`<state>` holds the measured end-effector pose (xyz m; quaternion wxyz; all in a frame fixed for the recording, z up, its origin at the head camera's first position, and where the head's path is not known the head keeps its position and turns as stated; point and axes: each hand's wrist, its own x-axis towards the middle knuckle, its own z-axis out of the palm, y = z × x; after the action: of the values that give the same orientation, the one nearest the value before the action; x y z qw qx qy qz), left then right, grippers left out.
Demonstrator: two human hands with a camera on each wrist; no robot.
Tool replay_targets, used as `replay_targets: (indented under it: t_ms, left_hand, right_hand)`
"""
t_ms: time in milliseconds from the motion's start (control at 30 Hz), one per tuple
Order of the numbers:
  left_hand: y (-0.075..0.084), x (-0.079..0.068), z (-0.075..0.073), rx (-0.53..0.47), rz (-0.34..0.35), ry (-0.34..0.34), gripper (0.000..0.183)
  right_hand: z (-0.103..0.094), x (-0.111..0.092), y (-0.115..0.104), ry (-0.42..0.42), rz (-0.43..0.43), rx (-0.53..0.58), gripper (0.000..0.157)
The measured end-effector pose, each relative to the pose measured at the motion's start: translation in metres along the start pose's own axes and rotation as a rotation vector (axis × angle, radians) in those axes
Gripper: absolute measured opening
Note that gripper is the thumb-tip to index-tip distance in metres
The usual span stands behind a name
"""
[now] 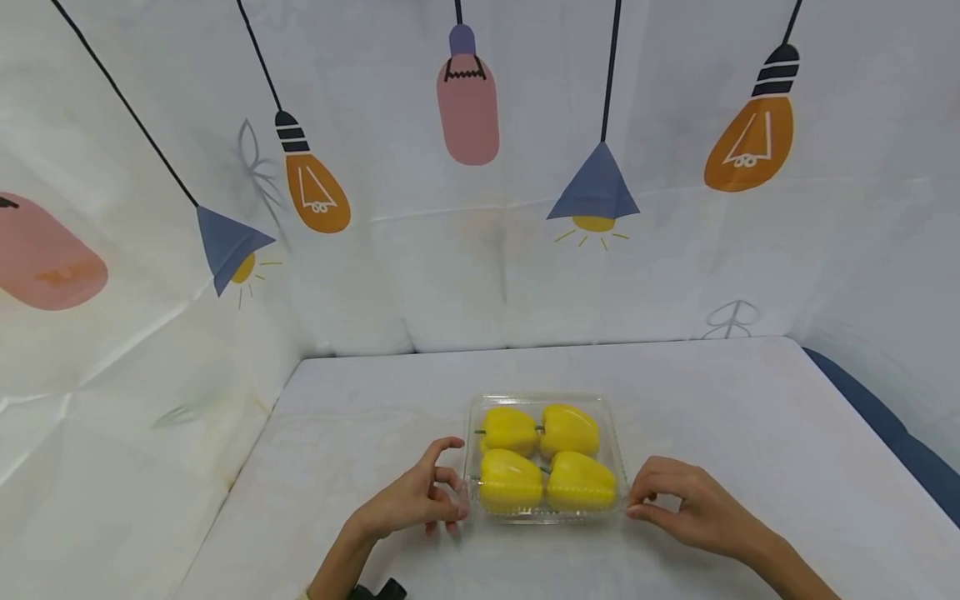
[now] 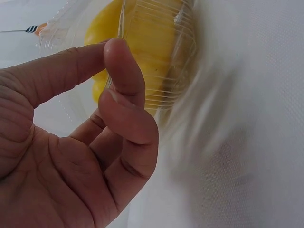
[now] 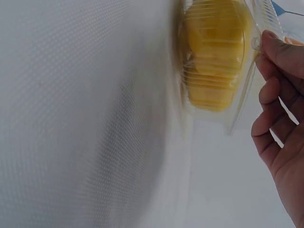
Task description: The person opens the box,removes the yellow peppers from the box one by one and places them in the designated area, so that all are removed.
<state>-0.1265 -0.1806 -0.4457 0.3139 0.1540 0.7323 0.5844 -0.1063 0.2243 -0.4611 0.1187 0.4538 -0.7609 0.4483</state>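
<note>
The clear box, four yellow peppers inside, sits on the white table. The right hand pinches its edge near the front right corner; the left hand touches its left side with bent fingers, whether gripping I cannot tell. Beyond hangs a lamp-printed sheet

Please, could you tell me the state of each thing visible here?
Clear plastic box: resting on the table.
Lid: appears on, full closure unclear.
Four yellow peppers: inside, two by two.
Left hand: fingers bent at box's left edge, grip unclear.
Right hand: pinching box's right edge.
</note>
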Motion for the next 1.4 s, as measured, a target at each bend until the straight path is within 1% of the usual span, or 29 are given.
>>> replay_targets:
  t_ms: [100,367,633,800,867,967,1067,1267,1400]
  left_hand:
    - [0.000,0.000,0.000,0.000,-0.002,0.003,0.081]
    - [0.000,-0.001,0.000,-0.010,0.002,0.000,0.082]
    - [-0.002,-0.001,-0.001,-0.012,0.017,-0.012,0.080]
    - [-0.004,0.001,-0.001,-0.015,0.028,-0.040,0.079]
    - [-0.004,0.001,-0.001,-0.016,0.032,-0.043,0.079]
    - [-0.003,0.001,0.000,-0.011,0.033,-0.044,0.079]
    - [-0.003,0.001,0.001,-0.008,0.031,-0.042,0.080]
    - [-0.001,-0.001,0.002,-0.004,0.044,-0.035,0.080]
    - [0.001,-0.002,0.002,0.000,0.051,-0.038,0.079]
  right_hand:
    - [0.000,0.001,0.000,-0.001,0.016,0.048,0.033]
    - [-0.002,0.003,0.002,-0.012,0.042,0.102,0.032]
    - [-0.005,0.004,0.004,-0.029,0.060,0.122,0.033]
    - [-0.013,0.008,0.004,-0.032,0.040,0.134,0.032]
    - [-0.017,0.011,0.001,-0.029,0.044,0.131,0.031]
    - [-0.024,0.015,-0.004,-0.033,0.059,0.108,0.033]
    - [-0.030,0.020,-0.010,-0.024,0.072,0.058,0.034]
    - [-0.041,0.036,-0.024,0.049,0.080,-0.051,0.040]
    - [-0.047,0.053,-0.042,0.109,0.088,-0.112,0.042]
